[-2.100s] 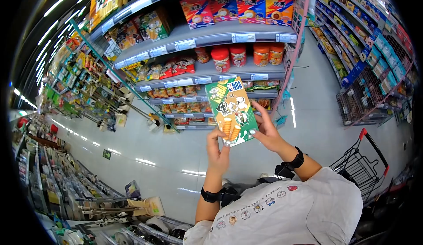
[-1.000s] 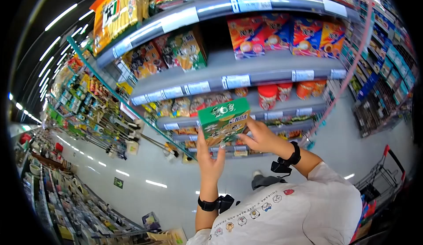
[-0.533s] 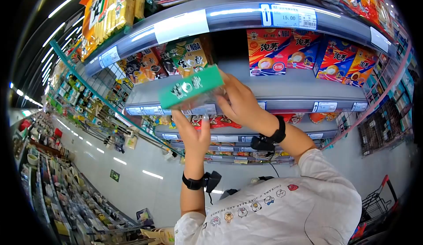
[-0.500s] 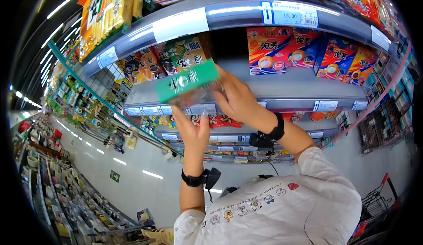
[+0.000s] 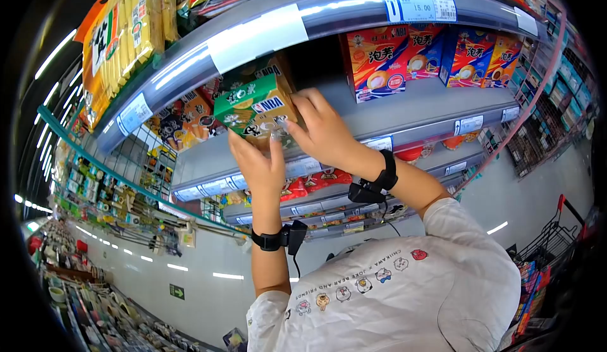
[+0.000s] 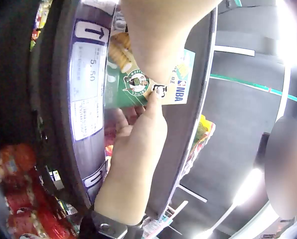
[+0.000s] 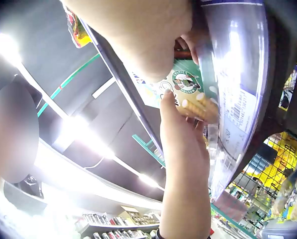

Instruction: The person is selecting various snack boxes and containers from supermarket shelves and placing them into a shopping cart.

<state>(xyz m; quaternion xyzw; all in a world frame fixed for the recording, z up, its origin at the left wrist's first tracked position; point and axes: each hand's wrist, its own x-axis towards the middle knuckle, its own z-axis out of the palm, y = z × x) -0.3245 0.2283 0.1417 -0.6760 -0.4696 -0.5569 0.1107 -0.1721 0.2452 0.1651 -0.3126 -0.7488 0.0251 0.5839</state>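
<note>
A green and tan snack box [image 5: 253, 108] with an NBA logo and pictures of rolled biscuits is held between both hands at the shelf. My left hand [image 5: 258, 165] grips its lower left part, thumb on the front. From the right, my right hand [image 5: 325, 130] holds the side, its thumb also on the front. The left wrist view shows the left thumb on the front of the snack box [image 6: 133, 84], with fingers bent at its lower edge. In the right wrist view the snack box [image 7: 193, 82] lies partly behind the hands.
Similar boxes [image 5: 186, 121] stand on the shelf [image 5: 379, 115] at left, red and blue boxes [image 5: 379, 64] at right. The upper shelf edge [image 5: 341, 10] carries price tags and overhangs the hands. Teal [image 5: 114, 175] and pink side frames flank the shelf. A cart [image 5: 556, 232] stands at right.
The snack box has gone from over the floor up and left to the shelf's similar boxes, both hands still on it. It tipped top-forward on the way; its front partly shows again.
</note>
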